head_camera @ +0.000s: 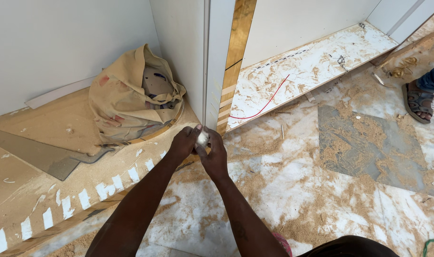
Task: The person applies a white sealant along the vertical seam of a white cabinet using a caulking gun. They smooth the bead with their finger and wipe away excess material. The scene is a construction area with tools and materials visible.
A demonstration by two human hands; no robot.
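Both my hands meet low at the foot of a white upright cabinet panel (212, 62). My left hand (184, 143) and my right hand (215, 154) pinch a small white wad (203, 139) between their fingers, held against the panel's bottom edge. A gold strip (236, 52) runs up the panel's right side. What the wad is made of I cannot tell.
A tan cloth bag (126, 97) with things in it sits on the dusty wooden base at the left. A red wire (267, 104) lies on the white shelf board. Sawdust covers the marble floor. Another person's sandalled foot (416, 100) stands at the right.
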